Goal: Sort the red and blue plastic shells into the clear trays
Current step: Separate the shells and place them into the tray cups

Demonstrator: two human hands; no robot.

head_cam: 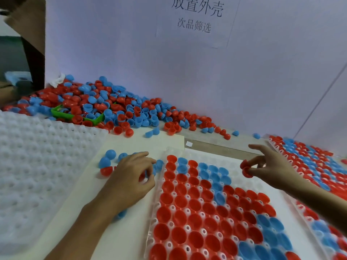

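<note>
Right hand (pixel 270 164) pinches red shells (pixel 246 168) above the centre tray (pixel 234 160) to seat them, while left hand (pixel 133 175) curls over loose shells (pixel 108 162) mid-left.

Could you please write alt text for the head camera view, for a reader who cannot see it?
A person's right hand pinches red shells above a clear tray partly filled with red and blue shells, while the left hand rests among loose shells beside it. A large mixed pile lies against the back wall.
</note>
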